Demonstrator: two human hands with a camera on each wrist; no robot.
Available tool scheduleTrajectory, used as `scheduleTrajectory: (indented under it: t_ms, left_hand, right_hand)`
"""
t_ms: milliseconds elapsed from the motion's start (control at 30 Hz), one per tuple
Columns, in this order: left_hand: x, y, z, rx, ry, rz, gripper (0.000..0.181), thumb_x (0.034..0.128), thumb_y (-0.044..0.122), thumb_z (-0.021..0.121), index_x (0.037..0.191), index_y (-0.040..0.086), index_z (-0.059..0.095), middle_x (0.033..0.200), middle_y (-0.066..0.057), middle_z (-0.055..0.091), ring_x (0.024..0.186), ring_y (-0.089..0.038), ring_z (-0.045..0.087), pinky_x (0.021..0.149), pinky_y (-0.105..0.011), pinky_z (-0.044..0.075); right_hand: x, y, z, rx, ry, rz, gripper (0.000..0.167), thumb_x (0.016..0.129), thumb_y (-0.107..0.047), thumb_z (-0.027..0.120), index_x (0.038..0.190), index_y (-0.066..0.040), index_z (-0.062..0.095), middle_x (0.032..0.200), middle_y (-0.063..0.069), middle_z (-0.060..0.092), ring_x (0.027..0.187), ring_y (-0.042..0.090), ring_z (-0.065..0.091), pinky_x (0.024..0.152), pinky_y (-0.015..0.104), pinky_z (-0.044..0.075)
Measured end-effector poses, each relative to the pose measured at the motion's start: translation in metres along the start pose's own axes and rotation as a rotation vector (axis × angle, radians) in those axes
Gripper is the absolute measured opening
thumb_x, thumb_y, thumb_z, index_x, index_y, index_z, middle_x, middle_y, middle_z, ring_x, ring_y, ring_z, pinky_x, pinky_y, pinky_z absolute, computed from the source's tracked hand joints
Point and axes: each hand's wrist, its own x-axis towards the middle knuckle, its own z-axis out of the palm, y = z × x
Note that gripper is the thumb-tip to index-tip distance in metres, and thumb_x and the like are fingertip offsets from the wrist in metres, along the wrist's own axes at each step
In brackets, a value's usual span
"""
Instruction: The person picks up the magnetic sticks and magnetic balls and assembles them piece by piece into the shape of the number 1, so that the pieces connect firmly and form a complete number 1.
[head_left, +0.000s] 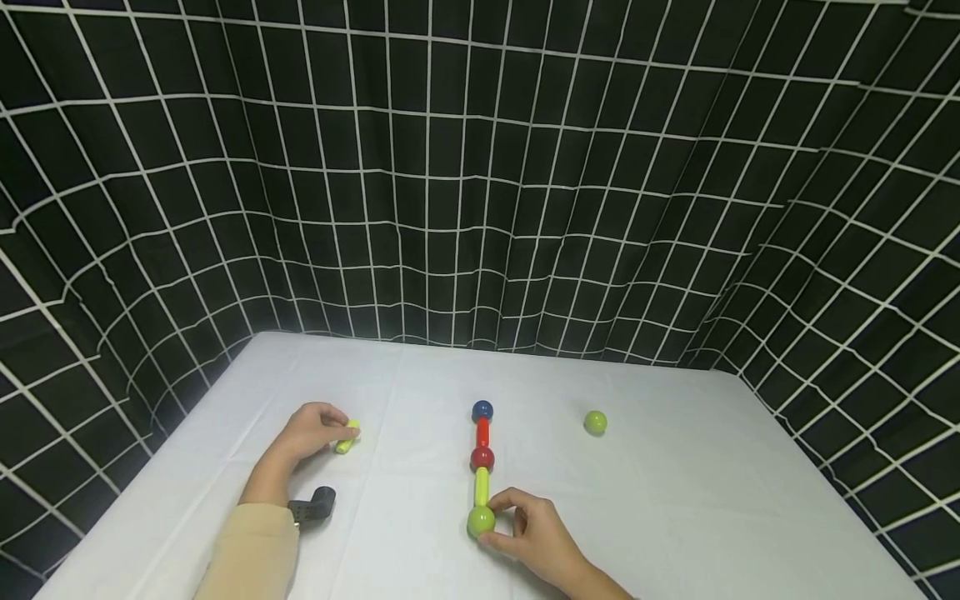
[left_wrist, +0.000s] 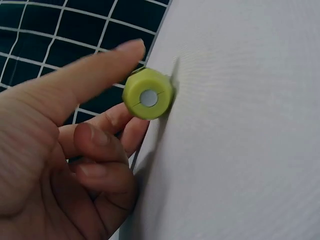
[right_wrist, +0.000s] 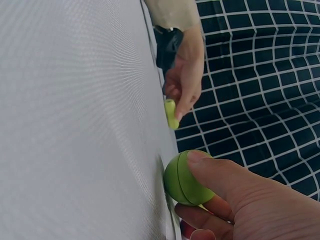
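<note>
My left hand (head_left: pixel 311 432) holds a short yellow-green magnetic rod (head_left: pixel 343 447) between thumb and fingers, low over the white table. In the left wrist view the rod's end (left_wrist: pixel 148 98) shows a round silver magnet. With thumb and fingertips, my right hand (head_left: pixel 538 540) grips a green ball (head_left: pixel 480 522) at the near end of a straight chain. Beyond that ball follow a yellow-green rod (head_left: pixel 482 486), a red ball (head_left: pixel 482 458), a red rod (head_left: pixel 482 432) and a blue ball (head_left: pixel 482 409). The right wrist view shows the gripped green ball (right_wrist: pixel 182 180) close up.
A loose green ball (head_left: pixel 596 422) lies right of the chain's far end. The white cloth-covered table (head_left: pixel 675 500) is surrounded by a black curtain (head_left: pixel 450 167) with a white grid. A black wrist camera (head_left: pixel 322 502) is strapped to the left wrist.
</note>
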Motion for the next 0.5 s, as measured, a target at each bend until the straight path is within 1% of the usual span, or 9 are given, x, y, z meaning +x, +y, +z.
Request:
scheduleTrajectory:
  t_ms: [100,167,333,500]
  left_hand:
    - [-0.0015,0.0025,-0.0001,0.023,0.005,-0.014,0.043,0.0725,0.031,0.076,0.096,-0.003,0.063,0.082,-0.010,0.063,0.067,-0.016,0.056,0.059,-0.027,0.048]
    - [-0.0022,0.0034,0.0002,0.033,0.011,-0.028,0.041,0.0722,0.030,0.076,0.094,-0.002,0.064,0.079,-0.009,0.063,0.064,-0.015,0.054,0.057,-0.026,0.047]
    - [-0.0030,0.0048,-0.0005,0.039,0.007,-0.025,0.038,0.0708,0.030,0.077,0.093,0.000,0.068,0.083,-0.008,0.065,0.070,-0.016,0.056,0.061,-0.027,0.048]
    - [-0.0045,0.0069,-0.0022,0.030,-0.030,-0.018,0.037,0.0713,0.029,0.076,0.094,0.001,0.069,0.091,-0.011,0.066,0.079,-0.018,0.057,0.066,-0.029,0.049]
  right_hand:
    - [0.0004,0.0000,-0.0006,-0.002,-0.001,-0.002,0.032,0.074,-0.026,0.077,0.098,-0.011,0.065,0.083,-0.005,0.065,0.048,-0.005,0.036,0.042,0.015,0.034]
    - [0.0006,-0.0007,-0.0010,-0.003,0.000,0.001,0.032,0.074,-0.026,0.077,0.098,-0.010,0.065,0.083,-0.005,0.065,0.048,-0.005,0.036,0.043,0.015,0.034]
    - [0.0005,-0.0015,-0.0013,-0.001,0.001,0.007,0.032,0.074,-0.026,0.077,0.098,-0.009,0.065,0.083,-0.004,0.065,0.048,-0.005,0.036,0.042,0.015,0.034]
    - [0.0003,-0.0010,-0.0013,0.001,0.001,0.004,0.033,0.074,-0.026,0.077,0.099,-0.009,0.065,0.084,-0.004,0.066,0.048,-0.005,0.036,0.042,0.015,0.034]
